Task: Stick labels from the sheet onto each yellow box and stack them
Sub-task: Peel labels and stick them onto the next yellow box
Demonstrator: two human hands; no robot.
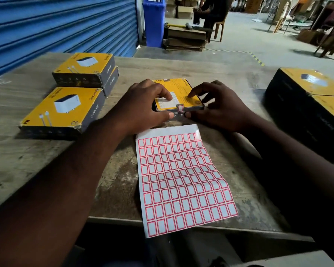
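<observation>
Holding the yellow box (182, 87) tight with left hand (143, 106) and right hand (221, 107), just past the label sheet (181, 180), pressing a small label (181, 108) over its near edge; might crease or peel if rubbed unevenly.

Both forearms cross the bench's (220, 74) near edge. Left hand (143, 105) and right hand (218, 106) pinch 1 yellow box (183, 87) mid-bench, fingers curled on top, thumbs on its front.

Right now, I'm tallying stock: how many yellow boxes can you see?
6 yellow boxes: top box and lower box stacked far left; near-left box; held box between left hand and right hand; right-rear box beside right-front box, possibly hiding more.
</observation>
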